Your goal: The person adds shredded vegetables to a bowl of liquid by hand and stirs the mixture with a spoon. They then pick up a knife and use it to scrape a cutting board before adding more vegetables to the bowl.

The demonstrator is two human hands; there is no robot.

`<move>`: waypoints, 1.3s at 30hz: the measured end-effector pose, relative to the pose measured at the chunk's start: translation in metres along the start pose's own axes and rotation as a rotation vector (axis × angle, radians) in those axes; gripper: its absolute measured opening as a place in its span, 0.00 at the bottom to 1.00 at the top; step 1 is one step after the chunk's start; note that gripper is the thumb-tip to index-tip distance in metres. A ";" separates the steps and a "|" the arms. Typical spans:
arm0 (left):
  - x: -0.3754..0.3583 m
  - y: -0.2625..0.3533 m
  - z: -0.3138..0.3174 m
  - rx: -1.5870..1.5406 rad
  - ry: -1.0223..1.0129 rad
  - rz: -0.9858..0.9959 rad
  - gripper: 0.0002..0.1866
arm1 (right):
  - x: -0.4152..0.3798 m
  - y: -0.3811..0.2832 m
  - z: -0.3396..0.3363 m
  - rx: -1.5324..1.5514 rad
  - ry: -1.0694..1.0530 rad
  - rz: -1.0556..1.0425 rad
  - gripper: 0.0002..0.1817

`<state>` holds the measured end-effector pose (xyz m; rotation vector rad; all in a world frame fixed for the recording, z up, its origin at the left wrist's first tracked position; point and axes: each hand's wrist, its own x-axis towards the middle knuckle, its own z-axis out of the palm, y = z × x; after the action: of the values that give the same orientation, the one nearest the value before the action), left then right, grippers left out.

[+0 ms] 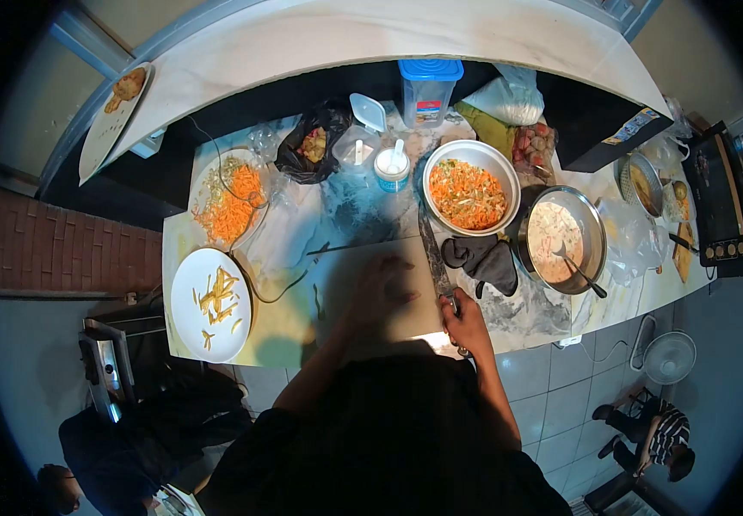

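Observation:
My right hand (466,323) is closed around the handle of a knife (437,262). The knife's long blade points away from me along the right edge of the cutting board (363,258). Over the board, in deep shadow, is my left hand (380,285). Its thumb and fingertips look apart, and I see nothing held between them. Thin dark green strips (317,301) lie left of that hand. A crumpled dark cloth (485,260) rests just right of the blade.
A white bowl of shredded vegetables (468,196) and a steel pot (593,245) of creamy mixture with a ladle stand right. Left are a plate of yellow strips (219,297), a plate of shredded carrot (232,206) and a cable (270,299). Two people are nearby.

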<state>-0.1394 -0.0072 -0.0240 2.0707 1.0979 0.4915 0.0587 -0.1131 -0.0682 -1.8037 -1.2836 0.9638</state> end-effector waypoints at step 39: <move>-0.003 -0.020 0.006 0.225 -0.163 0.189 0.61 | 0.035 -0.044 -0.002 -0.285 0.166 -0.069 0.13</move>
<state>-0.1479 -0.0052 -0.0429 2.3795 0.9011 0.2928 0.0491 -0.0689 -0.0349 -1.9919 -1.4219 0.6019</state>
